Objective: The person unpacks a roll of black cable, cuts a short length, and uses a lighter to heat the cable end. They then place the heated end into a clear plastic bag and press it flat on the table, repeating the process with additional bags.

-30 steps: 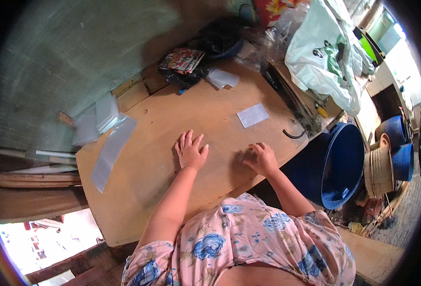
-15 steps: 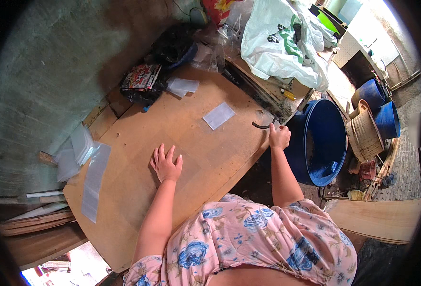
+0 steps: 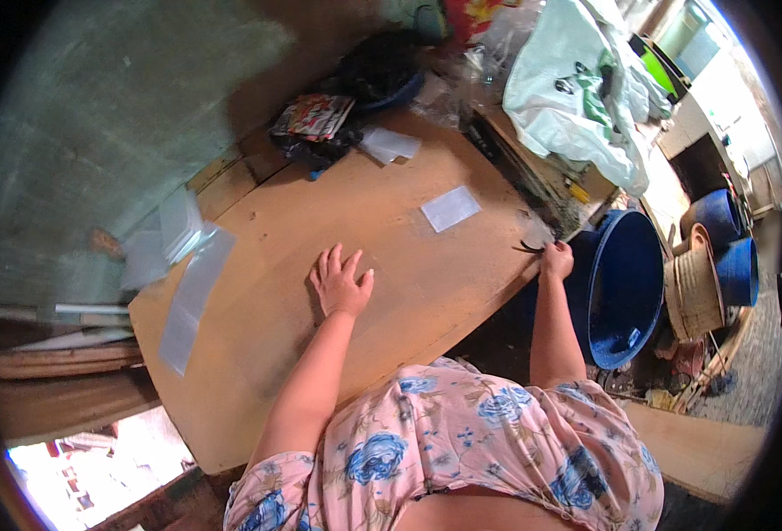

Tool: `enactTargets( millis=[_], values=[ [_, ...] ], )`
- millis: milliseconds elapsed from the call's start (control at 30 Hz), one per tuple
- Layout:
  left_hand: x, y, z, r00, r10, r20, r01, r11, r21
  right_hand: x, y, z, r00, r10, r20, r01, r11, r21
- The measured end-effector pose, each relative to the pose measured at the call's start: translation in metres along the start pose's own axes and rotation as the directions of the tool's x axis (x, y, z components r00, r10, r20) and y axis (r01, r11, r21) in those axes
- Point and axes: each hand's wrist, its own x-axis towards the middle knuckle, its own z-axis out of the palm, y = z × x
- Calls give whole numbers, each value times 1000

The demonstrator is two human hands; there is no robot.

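My left hand [image 3: 341, 281] lies palm down on the tan wooden board, its fingers spread and nothing in it. At the board's right corner, my right hand [image 3: 557, 260] is closed in a pinch. A thin black curved piece [image 3: 530, 248] sticks out from its fingers toward the left; its kind is too small to make out. Between the hands, farther back, a clear plastic sheet [image 3: 450, 209] lies flat on the board [image 3: 285, 292].
Plastic sleeves [image 3: 179, 234] and a long plastic strip [image 3: 195, 301] lie at the left. Black bags [image 3: 378, 71] and more clear sleeves [image 3: 388, 144] sit at the back. A white sack [image 3: 559, 97] covers a side bench. A big blue tub [image 3: 625, 288] stands at the right.
The whole view has shifted, so the board and things on it appear farther right. The black piece now shows as two thin prongs by my right hand. My left hand stays flat.
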Motion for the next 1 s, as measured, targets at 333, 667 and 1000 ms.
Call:
enactTargets(
  millis=[333, 667, 1000],
  values=[
    [0, 0, -3, 999, -31, 19, 32, 999, -33, -95, -130, -20, 576, -538, 616, 323, 841, 434],
    [3, 4, -13, 990, -92, 111, 98, 994, -48, -216, -171, 29, 197, -802, 564, 709, 513, 483],
    [2, -1, -8, 990, -79, 118, 82, 996, -19, -219, -171, 35, 132, -792, 596, 749, 474, 463]
  ],
)
